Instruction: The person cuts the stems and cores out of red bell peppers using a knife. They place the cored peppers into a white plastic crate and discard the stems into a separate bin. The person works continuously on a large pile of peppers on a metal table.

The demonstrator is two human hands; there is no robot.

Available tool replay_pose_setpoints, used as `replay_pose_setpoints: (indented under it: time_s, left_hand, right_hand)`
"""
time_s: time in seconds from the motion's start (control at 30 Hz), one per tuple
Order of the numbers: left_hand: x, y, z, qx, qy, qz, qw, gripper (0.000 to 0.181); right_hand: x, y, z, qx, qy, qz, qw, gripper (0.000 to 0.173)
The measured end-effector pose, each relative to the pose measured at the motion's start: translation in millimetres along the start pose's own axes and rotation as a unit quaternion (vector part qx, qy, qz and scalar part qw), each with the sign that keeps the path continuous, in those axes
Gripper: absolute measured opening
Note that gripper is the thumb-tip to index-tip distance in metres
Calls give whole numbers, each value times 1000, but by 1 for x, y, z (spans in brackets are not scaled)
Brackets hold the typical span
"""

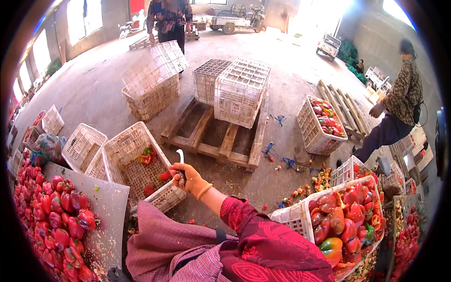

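Observation:
My right hand (pixel 189 179), in an orange glove, grips a small curved knife (pixel 181 157) by its dark handle, with the pale blade pointing up. Below and left of the hand stands a whitish plastic crate (pixel 123 142); a few pepper pieces (pixel 149 188) lie on its slatted floor. My left hand is out of view. To the left, a heap of red bell peppers (pixel 53 218) spreads over a metal sheet (pixel 109 208) dotted with pale seeds. Another crate (pixel 307 220), full of red and partly green bell peppers (pixel 345 218), stands at my right.
A wooden pallet (pixel 230 141) bears upturned crates (pixel 243 91). Pepper cores (pixel 320 181) and blue ties (pixel 269 151) litter the concrete floor. A person (pixel 401 88) stands at right by another pallet (pixel 343 105); another person (pixel 169 21) is behind stacked crates (pixel 151 95).

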State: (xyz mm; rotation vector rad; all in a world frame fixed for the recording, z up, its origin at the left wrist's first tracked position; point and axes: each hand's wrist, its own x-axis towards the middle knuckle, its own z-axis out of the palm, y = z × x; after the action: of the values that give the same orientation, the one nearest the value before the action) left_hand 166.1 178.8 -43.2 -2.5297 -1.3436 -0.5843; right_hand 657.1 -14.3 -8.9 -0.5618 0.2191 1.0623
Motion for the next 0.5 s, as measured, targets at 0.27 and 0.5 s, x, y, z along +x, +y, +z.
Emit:
replay_pose_setpoints:
  time_s: [0.27, 0.5]
  left_hand:
    - [-1, 0, -5, 10, -34, -11, 999, 43]
    - [4, 8, -11, 5, -48, -23, 999, 46]
  right_hand:
    - [7, -4, -53, 98, 48, 4, 994, 19]
    - [8, -17, -85, 114, 61, -48, 990, 17]
